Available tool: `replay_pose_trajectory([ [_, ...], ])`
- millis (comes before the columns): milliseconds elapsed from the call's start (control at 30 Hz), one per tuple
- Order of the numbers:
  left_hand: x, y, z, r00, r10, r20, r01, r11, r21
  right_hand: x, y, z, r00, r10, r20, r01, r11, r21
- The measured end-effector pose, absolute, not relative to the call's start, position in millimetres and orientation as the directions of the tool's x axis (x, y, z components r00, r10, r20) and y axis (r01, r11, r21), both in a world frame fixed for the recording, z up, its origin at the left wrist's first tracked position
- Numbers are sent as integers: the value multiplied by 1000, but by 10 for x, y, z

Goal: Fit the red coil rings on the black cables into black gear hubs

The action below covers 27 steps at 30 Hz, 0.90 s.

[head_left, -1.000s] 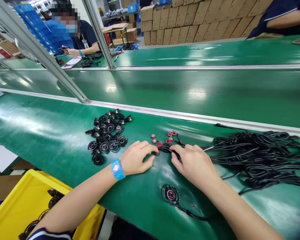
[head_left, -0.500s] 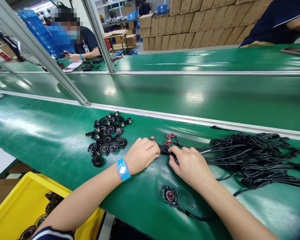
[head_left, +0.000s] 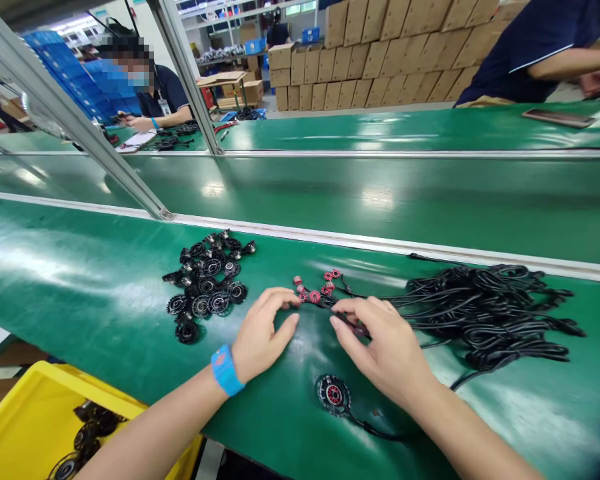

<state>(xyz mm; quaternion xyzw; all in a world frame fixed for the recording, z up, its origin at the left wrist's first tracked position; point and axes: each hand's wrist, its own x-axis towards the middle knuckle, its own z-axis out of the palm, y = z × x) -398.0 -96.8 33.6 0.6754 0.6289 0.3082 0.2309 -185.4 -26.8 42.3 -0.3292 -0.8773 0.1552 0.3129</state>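
Observation:
My left hand, with a blue band at the wrist, is open, thumb and fingers apart, just left of several small red round parts on cable ends. My right hand pinches black cables near those ends. The bundled black cables spread out to the right. Nearer the front edge lies a black disc with a red centre, a cable running from it under my right forearm. A pile of black toothed round parts sits to the left of my left hand.
A yellow bin with more black parts stands at the lower left. A metal post rises from the white rail behind the work surface. Across the green tables are two people, a phone and stacked cartons.
My left hand has come off the cable ends and opened, moving left and down; more red parts show now. My right hand stays at the cables. The view has shifted slightly.

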Motion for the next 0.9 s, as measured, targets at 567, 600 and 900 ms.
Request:
replay_pose_trajectory([
  [567, -3665, -1386, 489, 137, 906, -400, -554, 405, 728, -1632, -733, 519, -581, 592, 558, 337, 799, -498],
  [600, -3654, -1391, 489, 144, 910, -388, -571, 397, 719, -1631, -747, 515, -579, 584, 568, 327, 805, -494],
  [900, -3658, -1410, 514, 181, 929, -322, -640, 360, 679, -1718, -810, 486, -567, 638, 521, 345, 759, -553],
])
